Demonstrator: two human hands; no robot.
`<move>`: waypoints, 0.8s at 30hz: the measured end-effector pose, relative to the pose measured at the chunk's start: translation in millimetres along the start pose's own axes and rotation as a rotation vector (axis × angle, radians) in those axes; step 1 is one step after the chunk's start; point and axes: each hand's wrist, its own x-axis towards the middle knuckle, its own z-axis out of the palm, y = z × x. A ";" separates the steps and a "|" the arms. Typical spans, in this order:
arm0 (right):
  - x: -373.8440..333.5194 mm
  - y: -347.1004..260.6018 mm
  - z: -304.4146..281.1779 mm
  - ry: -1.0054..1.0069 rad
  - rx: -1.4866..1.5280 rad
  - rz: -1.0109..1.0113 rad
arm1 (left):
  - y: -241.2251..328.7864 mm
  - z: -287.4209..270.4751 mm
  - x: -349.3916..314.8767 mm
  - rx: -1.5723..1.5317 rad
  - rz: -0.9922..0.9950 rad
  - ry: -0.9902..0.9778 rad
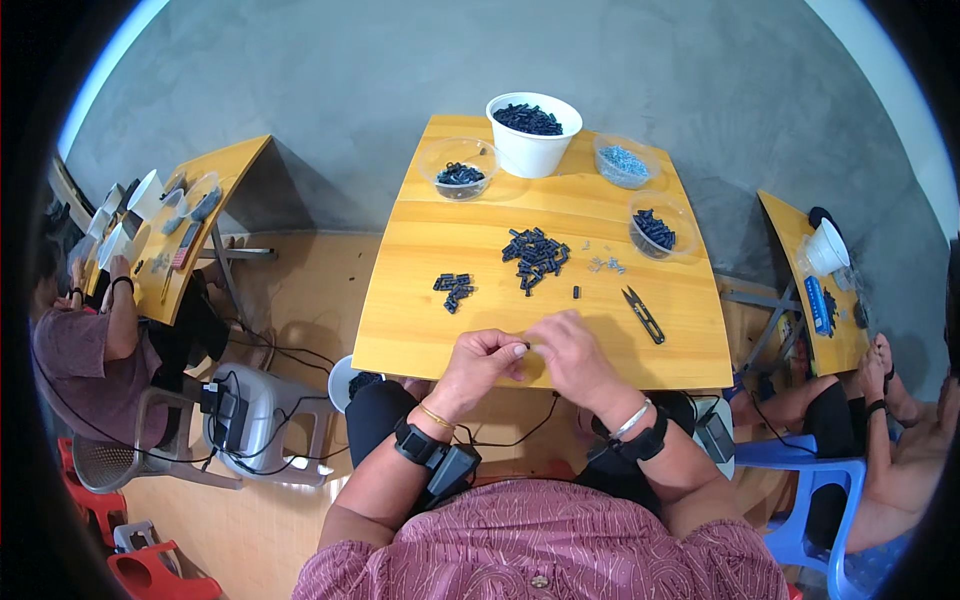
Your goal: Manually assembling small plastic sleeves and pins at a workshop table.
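Over the near edge of the wooden table, my left hand [482, 368] pinches a small black plastic piece [528, 346] between thumb and fingers. My right hand [577, 358] is right beside it, its fingers bent together and slightly blurred; whatever they hold is hidden. Beyond my hands lie a single black piece [576, 292], a larger heap of black pieces [535, 258] and a smaller group [455, 290] to its left. Black thread snips [643, 316] rest at the right. Tiny clear or silvery parts [606, 264] are scattered near the heap.
At the table's back stand a white bucket [535, 150] of black pieces and clear bowls holding black rings [460, 176], light-blue bits [624, 164] and black pieces [655, 230]. Another white bucket [340, 382] is below the left edge. People work at side tables; cables [290, 350] hang nearby.
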 end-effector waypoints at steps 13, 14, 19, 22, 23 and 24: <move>1.6 36.3 17.2 -0.202 -0.504 0.364 | -6.5 -6.2 4.3 -0.328 0.041 0.003; 4.8 38.3 14.5 -0.207 -0.467 0.369 | -7.1 -9.7 4.0 -0.353 0.071 0.000; 2.1 45.6 2.5 -0.019 -0.254 0.312 | -1.7 -25.4 8.4 -0.404 0.192 0.121; 2.9 32.4 14.8 -0.051 -0.126 0.275 | -7.8 -25.9 9.6 -0.422 0.232 0.134; 4.9 28.0 20.2 -0.076 -0.084 0.230 | -7.5 -23.1 10.7 -0.409 0.236 0.158; 8.2 24.0 24.1 -0.078 -0.079 0.226 | -6.5 -20.7 11.6 -0.395 0.241 0.182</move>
